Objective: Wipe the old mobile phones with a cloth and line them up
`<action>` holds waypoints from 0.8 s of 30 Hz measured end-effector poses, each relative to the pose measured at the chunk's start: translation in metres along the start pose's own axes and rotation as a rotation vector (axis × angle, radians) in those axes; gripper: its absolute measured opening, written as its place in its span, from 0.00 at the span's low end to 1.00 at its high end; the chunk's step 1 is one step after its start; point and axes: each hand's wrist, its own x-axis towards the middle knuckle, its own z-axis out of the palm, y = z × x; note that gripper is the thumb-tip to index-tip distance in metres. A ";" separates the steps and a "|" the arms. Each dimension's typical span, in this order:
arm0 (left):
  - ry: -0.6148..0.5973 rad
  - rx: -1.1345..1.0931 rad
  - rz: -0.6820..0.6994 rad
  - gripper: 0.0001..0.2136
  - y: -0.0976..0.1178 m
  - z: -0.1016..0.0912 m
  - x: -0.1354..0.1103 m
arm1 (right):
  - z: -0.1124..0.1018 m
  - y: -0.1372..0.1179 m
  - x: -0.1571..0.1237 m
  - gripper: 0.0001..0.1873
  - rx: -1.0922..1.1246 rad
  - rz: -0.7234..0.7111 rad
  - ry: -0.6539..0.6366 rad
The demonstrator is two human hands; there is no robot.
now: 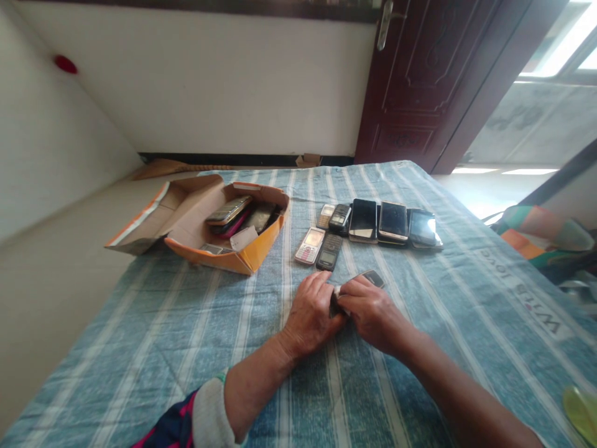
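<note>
Both of my hands rest together on a blue striped cloth point(186, 323) over the table. My left hand point(311, 311) and my right hand point(373, 311) are closed around one dark phone point(372, 277), whose far end sticks out past my right fingers. Just beyond it lie a pink keypad phone point(310, 244) and a black keypad phone point(329, 251). Behind those runs a row of several phones, among them a black smartphone point(363, 219) and a silver-edged smartphone point(393, 221).
An open orange cardboard box point(233, 258) with several more phones stands at the left, its lid point(140, 227) folded out over the table edge. A dark red door point(420, 81) is behind. Colourful fabric point(541, 236) lies at the right.
</note>
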 end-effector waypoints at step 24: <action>-0.025 0.006 0.006 0.16 -0.001 -0.003 0.001 | -0.011 0.010 -0.003 0.18 0.241 -0.122 -0.055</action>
